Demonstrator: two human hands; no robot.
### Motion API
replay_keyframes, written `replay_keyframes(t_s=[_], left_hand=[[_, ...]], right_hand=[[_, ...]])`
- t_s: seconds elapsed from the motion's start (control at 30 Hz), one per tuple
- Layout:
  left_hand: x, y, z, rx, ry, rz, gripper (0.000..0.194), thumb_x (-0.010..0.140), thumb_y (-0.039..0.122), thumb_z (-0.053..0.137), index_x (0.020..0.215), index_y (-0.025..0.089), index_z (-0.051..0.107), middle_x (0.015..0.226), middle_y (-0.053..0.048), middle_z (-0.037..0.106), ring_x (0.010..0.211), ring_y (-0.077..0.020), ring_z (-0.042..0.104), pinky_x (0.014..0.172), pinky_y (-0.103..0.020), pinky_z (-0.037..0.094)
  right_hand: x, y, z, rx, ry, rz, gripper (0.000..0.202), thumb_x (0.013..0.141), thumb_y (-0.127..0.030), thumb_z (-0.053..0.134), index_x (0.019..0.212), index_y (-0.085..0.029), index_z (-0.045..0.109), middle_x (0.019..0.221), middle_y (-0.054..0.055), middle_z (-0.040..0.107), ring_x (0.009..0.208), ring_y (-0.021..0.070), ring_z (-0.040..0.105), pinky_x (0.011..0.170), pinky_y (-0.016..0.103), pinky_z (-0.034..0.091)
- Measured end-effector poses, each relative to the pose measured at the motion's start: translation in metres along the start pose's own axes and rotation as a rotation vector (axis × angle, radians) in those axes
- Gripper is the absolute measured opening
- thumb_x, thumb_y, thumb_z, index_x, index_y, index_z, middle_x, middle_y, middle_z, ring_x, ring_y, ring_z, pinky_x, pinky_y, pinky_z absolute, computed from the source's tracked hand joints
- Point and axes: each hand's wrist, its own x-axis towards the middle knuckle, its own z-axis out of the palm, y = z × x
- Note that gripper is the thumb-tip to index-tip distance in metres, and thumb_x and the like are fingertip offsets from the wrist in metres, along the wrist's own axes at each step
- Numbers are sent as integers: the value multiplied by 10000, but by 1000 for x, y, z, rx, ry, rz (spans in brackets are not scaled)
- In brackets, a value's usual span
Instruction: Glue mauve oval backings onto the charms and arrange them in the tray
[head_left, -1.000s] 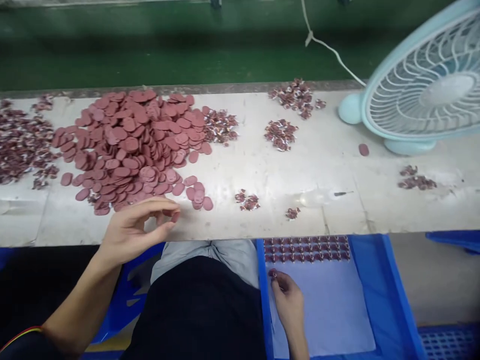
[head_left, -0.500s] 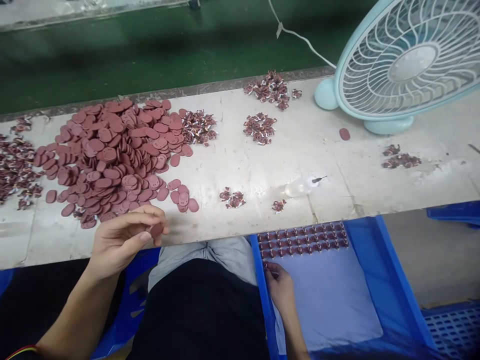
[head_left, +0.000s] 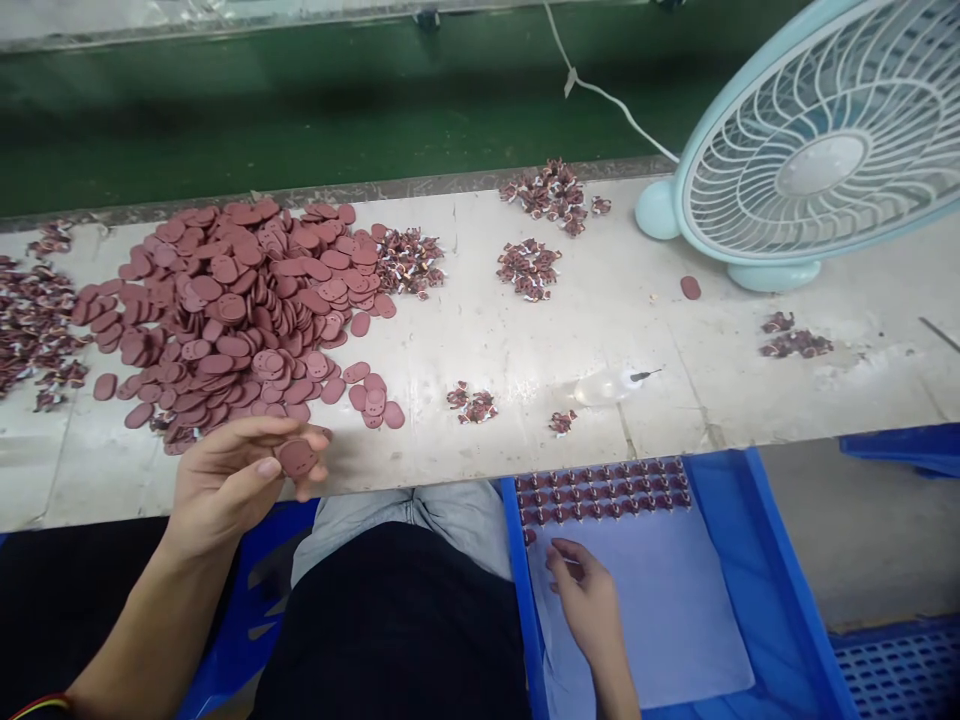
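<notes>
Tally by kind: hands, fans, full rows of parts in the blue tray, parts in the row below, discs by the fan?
Hands, left and right: 2
Fan: 1
Full rows: 3
Part below: 1
Disc by fan: 1
Total: 8

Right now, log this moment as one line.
left hand: holds oval disc | right hand: empty, over blue tray | small figures: rows in tray

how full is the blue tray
The tray is partly full: brown pieces line its far end, and much of the sheet shows bare.
</notes>
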Motion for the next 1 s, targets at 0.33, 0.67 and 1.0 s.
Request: replay_keyframes(t_s=[0.33, 0.67, 1.0], left_hand=[[-21, -30, 105, -674, -236, -491, 434, 866, 681, 1124, 1052, 345, 922, 1200, -79, 998, 703, -241, 904, 407, -211, 556], [-25, -30, 147, -917, -194, -631, 470, 702, 550, 1224, 1079, 406, 985, 1221, -76, 988, 1006, -319, 1001, 504, -198, 579], [-24, -32, 167, -996, -130, -608, 461, 695, 592, 1233, 1057, 400, 1021, 1339, -130, 990, 1176, -366, 1004, 602, -264, 669]], right_hand=[[16, -147, 7, 1321, -928, 114, 576, 1104, -566, 825, 1461, -116, 786, 939, -50, 619, 606, 65, 592, 378, 92, 406], [75, -226, 47, 1895, -1307, 389, 175, 1133, -500, 530, 1158, -386, 401, 845, -130, 481, 557, 96, 572, 517, 223, 563], [31, -159, 42, 441, -446, -261, 584, 657, -927, 949, 1005, -463, 879, 602, -65, 535, 326, 200, 386, 252, 360, 339]])
